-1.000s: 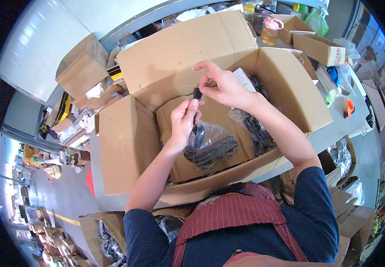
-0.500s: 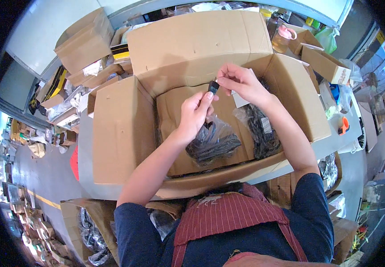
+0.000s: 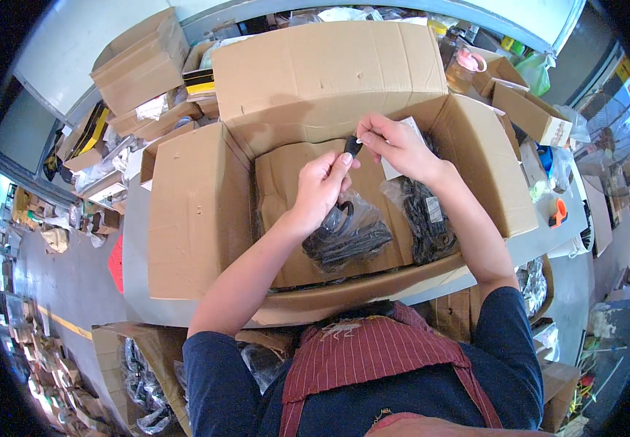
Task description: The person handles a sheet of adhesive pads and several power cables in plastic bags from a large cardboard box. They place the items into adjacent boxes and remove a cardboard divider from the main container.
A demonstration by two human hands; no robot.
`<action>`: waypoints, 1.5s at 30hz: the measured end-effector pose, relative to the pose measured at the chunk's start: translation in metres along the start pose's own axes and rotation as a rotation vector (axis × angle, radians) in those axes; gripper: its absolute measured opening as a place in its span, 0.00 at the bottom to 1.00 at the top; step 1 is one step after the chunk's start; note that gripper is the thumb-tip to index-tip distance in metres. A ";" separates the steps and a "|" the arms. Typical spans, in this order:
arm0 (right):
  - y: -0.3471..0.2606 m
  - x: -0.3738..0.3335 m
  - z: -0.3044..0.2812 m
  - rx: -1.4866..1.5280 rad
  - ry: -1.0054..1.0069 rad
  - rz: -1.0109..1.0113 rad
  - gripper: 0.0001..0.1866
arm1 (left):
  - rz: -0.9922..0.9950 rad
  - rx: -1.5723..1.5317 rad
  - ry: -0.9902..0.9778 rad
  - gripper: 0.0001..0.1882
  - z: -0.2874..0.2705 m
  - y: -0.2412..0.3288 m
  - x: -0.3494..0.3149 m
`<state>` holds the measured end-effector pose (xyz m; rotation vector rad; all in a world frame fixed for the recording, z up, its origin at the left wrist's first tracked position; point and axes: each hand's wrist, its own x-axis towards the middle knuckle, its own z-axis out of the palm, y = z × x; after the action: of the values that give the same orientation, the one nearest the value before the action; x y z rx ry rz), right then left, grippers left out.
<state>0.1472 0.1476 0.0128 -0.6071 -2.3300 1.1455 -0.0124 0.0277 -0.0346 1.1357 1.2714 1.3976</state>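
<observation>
While gripping the black cord end [image 3: 353,146] in the left hand [image 3: 322,180] above the open box [image 3: 187,211], hold it steady. Work gently at its tip with the narrowed right hand [image 3: 395,146]; cannot tell if pinching it. Never tug the bagged cord [image 3: 347,244] below.

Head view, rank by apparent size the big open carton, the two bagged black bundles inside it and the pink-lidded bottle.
1. Open carton
2. Left bundle, right bundle: too alike to rank
3. Pink-lidded bottle

Hands [image 3: 321,182] meet at a black connector [image 3: 353,147] — over a carton [image 3: 329,73].
</observation>
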 end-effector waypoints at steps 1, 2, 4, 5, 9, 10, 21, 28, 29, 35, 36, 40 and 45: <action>-0.003 -0.001 0.000 0.000 -0.001 -0.001 0.07 | -0.006 0.014 -0.002 0.17 0.000 0.000 0.000; -0.006 -0.001 0.000 -0.049 0.004 -0.002 0.08 | -0.011 0.027 -0.004 0.17 -0.001 0.001 -0.001; -0.006 -0.001 0.001 -0.099 0.012 -0.003 0.08 | -0.005 0.021 -0.003 0.17 0.000 0.002 -0.001; -0.003 -0.001 0.002 -0.103 0.023 -0.019 0.08 | 0.001 0.014 -0.003 0.17 0.001 0.002 -0.001; 0.001 0.000 0.004 -0.121 0.040 -0.021 0.08 | -0.021 -0.009 -0.004 0.17 0.000 0.002 -0.001; 0.001 0.001 0.005 -0.121 0.040 -0.021 0.08 | -0.014 -0.013 0.000 0.17 0.001 0.001 -0.001; 0.002 0.000 0.008 -0.172 0.086 -0.084 0.07 | 0.016 0.004 0.007 0.17 0.000 -0.001 -0.001; 0.000 -0.001 0.015 -0.288 0.180 -0.210 0.07 | 0.020 0.028 0.016 0.17 -0.001 -0.004 0.001; 0.002 -0.001 0.015 -0.276 0.179 -0.203 0.06 | 0.025 0.036 0.013 0.17 -0.001 -0.004 0.001; 0.005 -0.001 0.018 -0.281 0.188 -0.180 0.05 | 0.014 -0.003 0.050 0.14 0.001 -0.003 0.000; 0.006 -0.001 0.019 -0.283 0.198 -0.167 0.05 | 0.014 -0.003 0.049 0.14 0.001 -0.004 0.000; 0.004 -0.002 0.025 -0.338 0.237 -0.152 0.05 | 0.023 0.048 0.030 0.16 0.000 -0.004 -0.001; -0.005 -0.004 0.018 -0.257 0.255 -0.077 0.08 | 0.011 0.073 0.022 0.15 0.004 0.000 -0.008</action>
<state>0.1393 0.1318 0.0061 -0.7022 -2.2712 0.6939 -0.0071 0.0209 -0.0347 1.1808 1.3428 1.3846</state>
